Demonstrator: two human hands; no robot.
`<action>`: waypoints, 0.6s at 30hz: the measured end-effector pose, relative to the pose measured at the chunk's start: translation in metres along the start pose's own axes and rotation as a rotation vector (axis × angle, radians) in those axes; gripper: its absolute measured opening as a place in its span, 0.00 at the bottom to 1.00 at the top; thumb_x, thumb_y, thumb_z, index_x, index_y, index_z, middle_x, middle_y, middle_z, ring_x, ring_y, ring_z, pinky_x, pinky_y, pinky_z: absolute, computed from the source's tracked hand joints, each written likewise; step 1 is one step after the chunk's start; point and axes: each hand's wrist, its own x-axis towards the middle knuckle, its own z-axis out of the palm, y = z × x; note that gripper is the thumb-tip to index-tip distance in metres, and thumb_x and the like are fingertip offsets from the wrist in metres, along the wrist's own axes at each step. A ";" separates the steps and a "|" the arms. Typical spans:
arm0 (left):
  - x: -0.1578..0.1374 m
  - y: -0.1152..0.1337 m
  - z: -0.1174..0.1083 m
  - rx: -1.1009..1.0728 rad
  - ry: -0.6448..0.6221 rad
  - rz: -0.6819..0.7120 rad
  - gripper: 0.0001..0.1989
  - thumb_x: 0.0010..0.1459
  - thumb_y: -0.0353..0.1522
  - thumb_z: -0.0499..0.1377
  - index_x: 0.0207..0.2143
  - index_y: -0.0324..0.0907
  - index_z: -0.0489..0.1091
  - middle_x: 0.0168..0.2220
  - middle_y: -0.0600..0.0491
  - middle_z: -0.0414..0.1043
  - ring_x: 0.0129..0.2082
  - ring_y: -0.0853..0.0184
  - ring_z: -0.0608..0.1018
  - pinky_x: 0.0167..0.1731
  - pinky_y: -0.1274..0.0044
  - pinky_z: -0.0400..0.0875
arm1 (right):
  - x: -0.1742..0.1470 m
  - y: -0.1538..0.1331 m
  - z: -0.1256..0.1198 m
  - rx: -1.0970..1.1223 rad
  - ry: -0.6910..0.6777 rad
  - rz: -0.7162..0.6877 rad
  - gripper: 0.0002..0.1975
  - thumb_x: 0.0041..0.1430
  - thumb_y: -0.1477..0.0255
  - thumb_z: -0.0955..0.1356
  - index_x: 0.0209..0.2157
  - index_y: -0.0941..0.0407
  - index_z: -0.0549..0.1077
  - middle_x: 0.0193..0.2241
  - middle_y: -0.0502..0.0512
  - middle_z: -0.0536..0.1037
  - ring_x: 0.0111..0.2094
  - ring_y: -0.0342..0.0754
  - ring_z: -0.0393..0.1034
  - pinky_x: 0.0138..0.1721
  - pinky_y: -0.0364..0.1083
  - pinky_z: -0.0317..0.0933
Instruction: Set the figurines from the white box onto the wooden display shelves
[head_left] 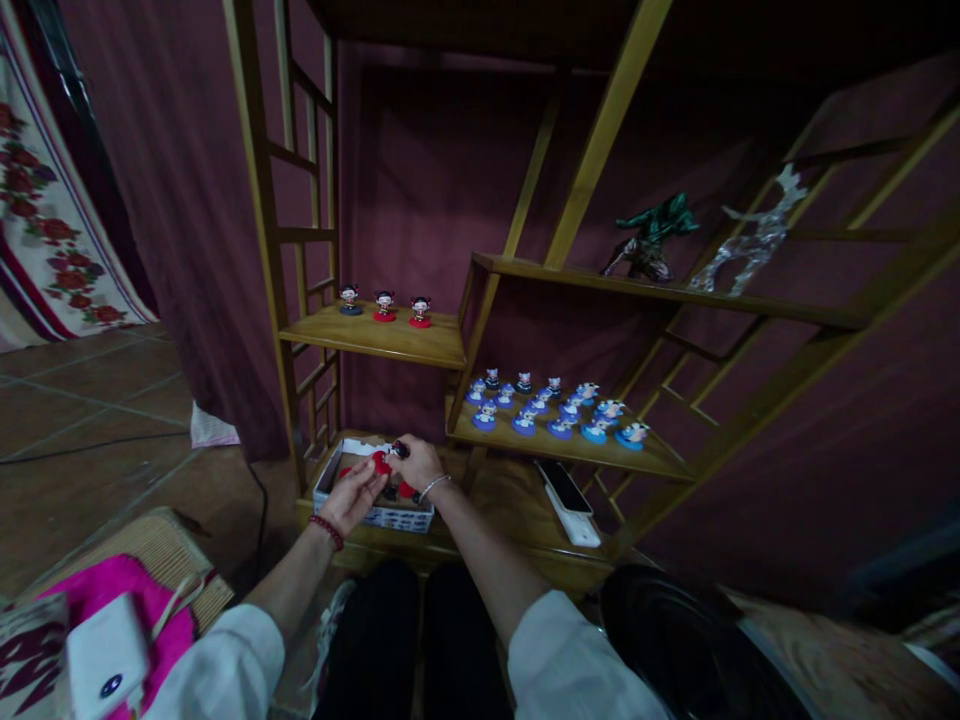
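Over a shallow cardboard box [405, 518] on the lowest shelf, I hold one small doll figurine [382, 463] with a red round base and dark hair. My left hand [355, 497] pinches it by the red base. The fingers of my right hand [421, 468] are closed around its upper part, near the dark head, and hide some of it. More red and black pieces lie inside the box, partly covered by my hands. Similar doll figurines [384, 306] stand upright in a row on the small shelf above.
Several purple and blue figurines [524, 420] crowd the middle shelf at right. A phone [564, 487] and a white object [579, 528] lie below them. Higher up stand a green statuette [655, 238] and a clear deer-like ornament [750, 235]. A wooden post [259, 200] rises at left.
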 end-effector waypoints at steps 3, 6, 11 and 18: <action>0.000 0.000 0.001 0.001 -0.008 0.001 0.07 0.52 0.21 0.53 0.32 0.36 0.68 0.33 0.49 0.73 0.32 0.71 0.76 0.34 0.81 0.71 | 0.000 -0.003 -0.002 -0.056 0.012 -0.030 0.10 0.44 0.68 0.66 0.31 0.56 0.72 0.28 0.54 0.76 0.31 0.46 0.68 0.32 0.41 0.58; 0.000 -0.001 0.002 0.001 0.021 -0.010 0.06 0.52 0.21 0.53 0.32 0.35 0.68 0.32 0.48 0.73 0.31 0.71 0.76 0.33 0.81 0.71 | 0.001 -0.005 -0.003 -0.105 0.022 -0.073 0.10 0.44 0.69 0.67 0.32 0.56 0.72 0.30 0.55 0.75 0.33 0.46 0.67 0.34 0.41 0.57; -0.003 0.000 0.006 -0.009 0.032 -0.026 0.06 0.53 0.22 0.53 0.31 0.35 0.68 0.31 0.48 0.73 0.30 0.71 0.76 0.33 0.81 0.71 | 0.003 -0.007 -0.005 -0.167 -0.002 -0.146 0.11 0.45 0.70 0.66 0.33 0.56 0.71 0.32 0.55 0.73 0.34 0.46 0.66 0.36 0.42 0.57; -0.007 0.003 0.006 -0.030 -0.013 0.001 0.05 0.53 0.23 0.54 0.31 0.35 0.69 0.31 0.49 0.73 0.31 0.71 0.75 0.36 0.80 0.71 | 0.003 -0.016 -0.013 -0.171 -0.050 -0.213 0.10 0.45 0.70 0.66 0.33 0.56 0.71 0.31 0.53 0.73 0.33 0.45 0.65 0.35 0.41 0.56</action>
